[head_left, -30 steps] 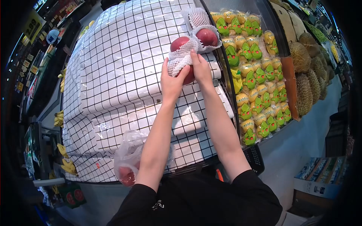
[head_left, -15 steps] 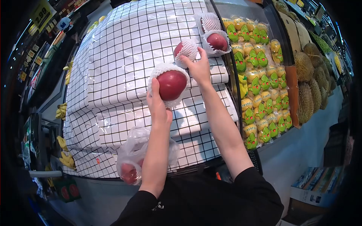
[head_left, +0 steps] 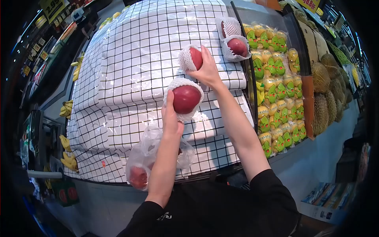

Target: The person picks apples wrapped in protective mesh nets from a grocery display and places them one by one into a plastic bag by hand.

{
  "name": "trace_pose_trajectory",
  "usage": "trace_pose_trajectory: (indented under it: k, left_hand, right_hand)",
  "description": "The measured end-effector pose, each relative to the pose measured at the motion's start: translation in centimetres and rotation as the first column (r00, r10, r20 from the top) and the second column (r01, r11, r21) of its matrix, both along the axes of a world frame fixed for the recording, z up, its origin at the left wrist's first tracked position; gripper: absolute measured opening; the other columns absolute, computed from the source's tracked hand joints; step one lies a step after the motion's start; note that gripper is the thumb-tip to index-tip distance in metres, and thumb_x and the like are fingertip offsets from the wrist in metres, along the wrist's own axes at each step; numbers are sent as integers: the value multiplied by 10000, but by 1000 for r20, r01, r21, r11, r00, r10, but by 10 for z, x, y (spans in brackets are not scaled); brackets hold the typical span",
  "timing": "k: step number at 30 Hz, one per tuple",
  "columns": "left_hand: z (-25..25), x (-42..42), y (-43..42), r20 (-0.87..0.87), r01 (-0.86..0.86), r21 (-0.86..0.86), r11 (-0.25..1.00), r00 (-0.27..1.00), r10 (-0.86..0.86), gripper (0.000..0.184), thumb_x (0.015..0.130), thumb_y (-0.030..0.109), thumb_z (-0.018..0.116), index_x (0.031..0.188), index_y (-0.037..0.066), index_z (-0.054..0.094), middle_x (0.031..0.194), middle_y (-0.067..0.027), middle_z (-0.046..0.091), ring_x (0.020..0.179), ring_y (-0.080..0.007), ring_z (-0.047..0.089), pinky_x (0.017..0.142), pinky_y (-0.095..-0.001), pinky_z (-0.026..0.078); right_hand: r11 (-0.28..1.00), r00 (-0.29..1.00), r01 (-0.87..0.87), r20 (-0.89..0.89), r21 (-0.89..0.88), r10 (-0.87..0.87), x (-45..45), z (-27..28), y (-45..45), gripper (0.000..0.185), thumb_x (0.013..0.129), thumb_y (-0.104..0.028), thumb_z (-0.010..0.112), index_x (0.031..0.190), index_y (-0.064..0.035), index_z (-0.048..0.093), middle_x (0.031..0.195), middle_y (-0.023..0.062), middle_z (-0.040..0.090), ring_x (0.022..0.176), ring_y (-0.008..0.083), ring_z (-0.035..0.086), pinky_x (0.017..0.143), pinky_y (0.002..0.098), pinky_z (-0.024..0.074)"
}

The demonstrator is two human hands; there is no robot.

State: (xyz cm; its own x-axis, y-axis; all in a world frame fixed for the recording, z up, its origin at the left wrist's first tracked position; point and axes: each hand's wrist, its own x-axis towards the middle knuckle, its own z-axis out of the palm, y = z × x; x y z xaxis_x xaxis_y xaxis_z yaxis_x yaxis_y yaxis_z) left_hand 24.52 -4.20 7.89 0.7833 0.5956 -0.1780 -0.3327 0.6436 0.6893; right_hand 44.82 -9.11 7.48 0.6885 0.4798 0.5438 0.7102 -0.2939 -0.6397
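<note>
My left hand holds up a large red fruit cupped in a white foam net. Farther back, my right hand is wrapped round the right side of a second netted red fruit, at the checked cloth. Two more fruits in foam nets, one plainly red, rest against the black divider at the cloth's right edge. By my left forearm, a clear plastic bag with red fruit inside lies at the front edge, partly hidden by the arm.
Right of the black divider stand rows of wrapped yellow fruit with green cartoon labels. Durians lie beyond a cardboard edge. Bananas hang along the stand's left side. A person is far off at the upper left.
My left hand has drawn away from the other fruits, bringing a large red fruit nearer. My right hand has moved from beside it onto another fruit, whose red side now faces right.
</note>
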Motion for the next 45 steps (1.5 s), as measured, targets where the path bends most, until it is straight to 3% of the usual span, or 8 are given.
trace_pose_trajectory:
  k: [7, 9, 21, 29, 37, 41, 43, 45]
  left_hand:
    - [6, -16, 1, 9, 33, 14, 999, 999, -33, 559, 914, 460, 618, 1244, 20, 513, 1175, -122, 602, 1043, -230, 631, 888, -365, 533]
    - [10, -23, -2, -6, 48, 31, 998, 999, -47, 546, 935, 474, 567, 1257, 37, 508, 1184, -121, 603, 1053, -234, 630, 897, -377, 534]
    - [50, -75, -21, 117, -41, -81, 996, 992, 50, 587, 942, 549, 490, 1307, 89, 491, 1253, -99, 574, 1132, -261, 589, 953, -425, 509]
    - [63, -104, -35, 113, 11, -149, 989, 994, 6, 611, 950, 558, 462, 1328, 79, 465, 1279, -119, 553, 1156, -279, 577, 970, -443, 501]
    - [53, -128, -37, 151, 281, -179, 943, 955, -256, 644, 952, 593, 417, 1333, 76, 457, 1277, -137, 560, 1159, -287, 579, 975, -465, 496]
    - [44, -132, -39, 82, 289, -210, 934, 957, -278, 690, 939, 627, 405, 1338, 67, 453, 1290, -138, 556, 1166, -290, 578, 992, -469, 482]
    - [42, -134, -39, 69, 321, -128, 938, 947, -314, 705, 936, 635, 402, 1345, 63, 449, 1293, -141, 556, 1167, -297, 577, 986, -467, 483]
    - [34, -136, -37, 134, 391, -134, 911, 918, -374, 724, 935, 638, 399, 1372, 61, 424, 1319, -144, 537, 1190, -290, 561, 999, -459, 471]
  right_hand:
    - [993, 987, -90, 127, -71, 99, 2, 13, 13, 930, 532, -348, 804, 1312, 18, 453, 1195, 231, 533, 1165, 375, 497, 1028, 419, 395]
    - [995, 991, -100, -90, -5, 100, -3, 11, 9, 906, 538, -342, 813, 1307, -11, 467, 1172, 215, 529, 1145, 368, 510, 991, 414, 430]
    - [998, 965, -64, -257, -10, 60, -98, -3, -99, 913, 568, -232, 851, 1355, -12, 445, 1271, 175, 485, 1192, 304, 502, 1043, 378, 398]
    - [933, 970, -235, -4, -274, 243, -94, -31, -111, 873, 572, -230, 840, 1337, -23, 475, 1276, 215, 466, 1202, 380, 472, 1044, 419, 395]
    - [895, 973, -123, 123, -430, 193, -107, -29, -111, 1051, 583, -280, 850, 1462, -63, 317, 1459, 274, 308, 1368, 430, 299, 1114, 544, 262]
    - [933, 988, -150, -7, -328, 156, -139, -18, -126, 1054, 640, -327, 850, 1481, -46, 280, 1521, 251, 248, 1440, 395, 201, 1136, 547, 214]
    - [878, 770, -316, -442, 361, 459, -166, 0, -137, 1073, 657, -350, 859, 1482, -6, 265, 1535, 214, 261, 1443, 352, 226, 1154, 498, 208]
    - [672, 578, -431, -388, 602, 718, -199, 17, -147, 1117, 637, -343, 885, 1477, 37, 255, 1544, 192, 260, 1443, 313, 238, 1166, 452, 197]
